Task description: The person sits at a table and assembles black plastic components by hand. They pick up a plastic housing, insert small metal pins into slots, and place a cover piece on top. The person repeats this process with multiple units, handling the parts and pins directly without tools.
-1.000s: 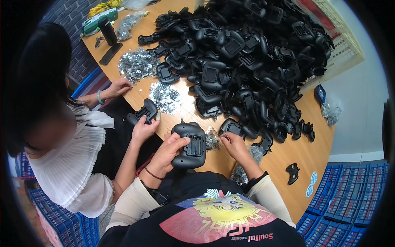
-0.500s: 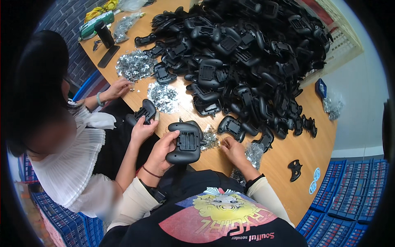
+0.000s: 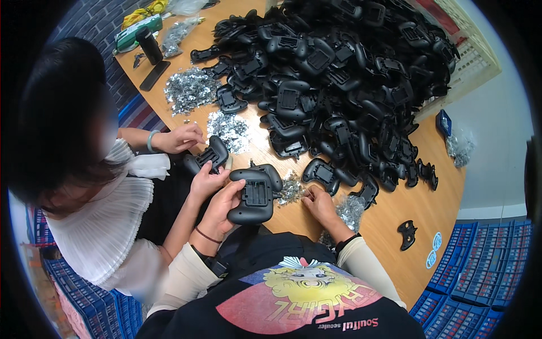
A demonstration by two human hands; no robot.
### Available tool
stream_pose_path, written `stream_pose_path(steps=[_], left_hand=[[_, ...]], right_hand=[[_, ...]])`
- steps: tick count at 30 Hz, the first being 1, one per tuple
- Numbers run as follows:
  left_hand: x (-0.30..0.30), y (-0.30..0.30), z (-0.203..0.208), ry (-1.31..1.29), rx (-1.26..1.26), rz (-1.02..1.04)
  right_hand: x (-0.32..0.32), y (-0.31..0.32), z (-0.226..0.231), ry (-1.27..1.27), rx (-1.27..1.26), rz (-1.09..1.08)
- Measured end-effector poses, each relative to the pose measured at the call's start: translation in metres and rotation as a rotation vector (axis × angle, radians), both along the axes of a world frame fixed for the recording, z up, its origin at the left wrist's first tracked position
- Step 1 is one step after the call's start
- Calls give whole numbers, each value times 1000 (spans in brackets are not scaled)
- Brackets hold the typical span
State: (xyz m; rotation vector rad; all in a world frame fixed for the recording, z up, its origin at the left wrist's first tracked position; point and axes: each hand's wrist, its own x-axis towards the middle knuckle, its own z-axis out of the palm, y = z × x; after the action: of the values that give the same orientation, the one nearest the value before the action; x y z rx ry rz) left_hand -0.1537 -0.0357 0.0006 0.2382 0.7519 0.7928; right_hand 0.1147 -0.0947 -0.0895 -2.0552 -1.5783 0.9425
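A black game controller shell [image 3: 250,213] with its open battery compartment facing up is gripped in my left hand [image 3: 216,208], the thumb lying on its edge. Part of a second dark shell appears to show behind it. My right hand [image 3: 320,204] rests at the edge of a small heap of shiny metal pieces [image 3: 291,189], thumb and fingertips drawn together. Whatever the fingertips pinch is too small to make out. A clear plastic bag of metal pieces [image 3: 350,210] lies by my right wrist.
At my left, a co-worker's hand [image 3: 208,181] holds another controller shell [image 3: 210,159]. Two larger heaps of metal pieces [image 3: 228,131] lie beyond. A great pile of black shells [image 3: 344,96] covers the far table. One front piece [image 3: 406,234] sits at right, near blue crates [image 3: 491,254].
The co-worker's free hand has moved from beside the metal heaps to their controller shell. My hands keep almost the same places, and the whole view has shifted slightly.
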Motion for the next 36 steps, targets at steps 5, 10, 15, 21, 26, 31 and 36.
stream_pose_path(steps=[5, 10, 15, 21, 26, 31, 36], left_hand=[[-3, 0, -5, 27, 11, -17], [-3, 2, 10, 41, 74, -2], [-11, 3, -5, 92, 185, 68], [-21, 3, 5, 112, 182, 96], [-30, 4, 5, 103, 188, 89], [-39, -1, 4, 125, 269, 106], [-43, 2, 7, 98, 265, 66]], right_hand=[[-2, 1, 1, -54, -4, -10], [-1, -1, -5, -77, 48, -19], [-2, -1, -1, -53, 60, -25], [1, 1, -2, 9, 97, -73], [-5, 20, 9, 107, 168, -84], [-34, 72, 33, 61, 212, 34], [-79, 140, 7, -8, 330, 245]])
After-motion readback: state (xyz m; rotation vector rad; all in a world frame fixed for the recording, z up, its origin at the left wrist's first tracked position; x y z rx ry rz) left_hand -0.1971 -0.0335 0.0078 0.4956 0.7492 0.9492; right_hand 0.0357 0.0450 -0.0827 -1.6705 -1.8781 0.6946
